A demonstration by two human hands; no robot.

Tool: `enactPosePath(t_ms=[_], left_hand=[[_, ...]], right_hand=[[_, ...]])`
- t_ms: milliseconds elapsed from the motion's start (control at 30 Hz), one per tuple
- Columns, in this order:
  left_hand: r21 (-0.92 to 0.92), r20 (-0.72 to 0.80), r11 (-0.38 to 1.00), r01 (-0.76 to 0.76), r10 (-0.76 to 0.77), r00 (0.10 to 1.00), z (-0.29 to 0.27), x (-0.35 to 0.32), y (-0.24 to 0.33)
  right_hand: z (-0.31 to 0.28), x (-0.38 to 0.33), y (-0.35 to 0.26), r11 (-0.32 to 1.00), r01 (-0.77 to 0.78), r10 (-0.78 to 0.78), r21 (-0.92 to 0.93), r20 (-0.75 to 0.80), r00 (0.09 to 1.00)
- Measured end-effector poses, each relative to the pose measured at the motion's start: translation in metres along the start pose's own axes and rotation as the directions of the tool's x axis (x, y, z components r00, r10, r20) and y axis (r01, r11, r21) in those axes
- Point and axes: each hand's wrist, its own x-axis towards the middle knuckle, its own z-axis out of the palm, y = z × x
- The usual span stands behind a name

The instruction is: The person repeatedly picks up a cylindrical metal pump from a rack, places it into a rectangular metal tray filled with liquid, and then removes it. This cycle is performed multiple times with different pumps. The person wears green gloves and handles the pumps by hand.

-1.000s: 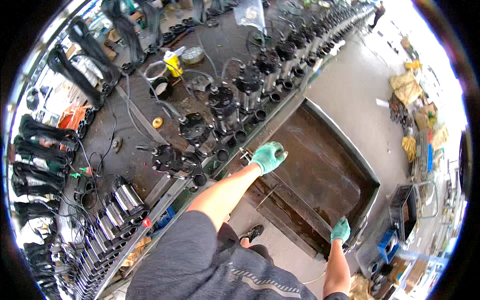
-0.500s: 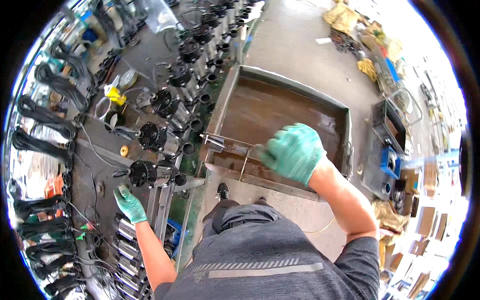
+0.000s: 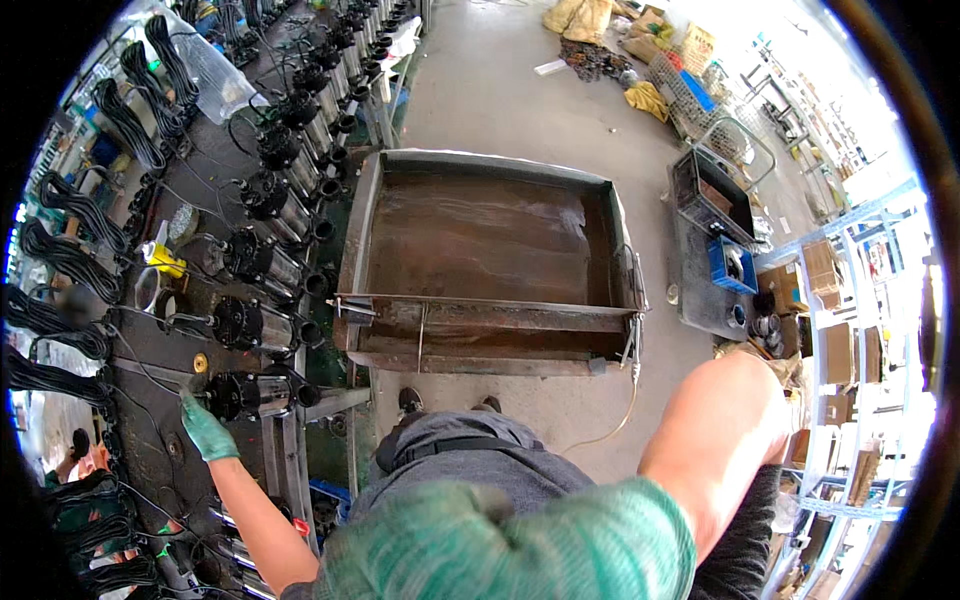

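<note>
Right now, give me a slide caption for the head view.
Gloved left hand beside a steel cylinder, gloved right hand blurred close to the camera, brown tray beyond.

left hand (image 3: 208, 430) outstretched, right hand (image 3: 530, 545) before chest

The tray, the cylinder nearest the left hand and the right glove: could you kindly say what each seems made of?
Tray: probably steel, dull, with brown rust-like staining.
Cylinder: looks like polished metal, given its bright silver glints; the black end could be painted metal or plastic.
Right glove: probably knitted fabric, matte green, finely streaked, though blurred.
</note>
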Motion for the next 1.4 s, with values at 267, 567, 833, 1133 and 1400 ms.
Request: enactPosePath(t_ms=[267, 567, 833, 1133, 1400], left_hand=[[-0.159, -0.059, 0.985, -0.062, 0.054, 0.997, 0.02, 0.0, -0.001], [-0.136, 0.08, 0.959, -0.248, 0.26, 0.962, 0.029, -0.056, 0.006], [-0.12, 0.191, 0.937, -0.329, 0.347, 0.918, 0.126, -0.172, 0.093], [-0.571, 0.403, 0.814, 0.106, 0.165, 0.9, 0.214, -0.239, 0.092], [-0.445, 0.421, 0.811, 0.381, -0.187, 0.888, 0.254, -0.191, -0.019]], right_hand=[[0.002, 0.004, -0.001, 0.996, 0.037, -0.039, 0.078, 0.028, 0.999], [0.016, 0.029, 0.0, 0.986, 0.12, -0.128, 0.113, 0.066, 0.99], [0.021, 0.003, -0.007, 0.976, 0.056, -0.128, 0.208, 0.35, 0.928], [0.307, -0.018, 0.08, 0.314, -0.576, 0.873, 0.755, 0.009, 0.487], [0.364, -0.064, 0.106, -0.008, -0.562, 0.989, 0.827, 0.091, 0.119]])
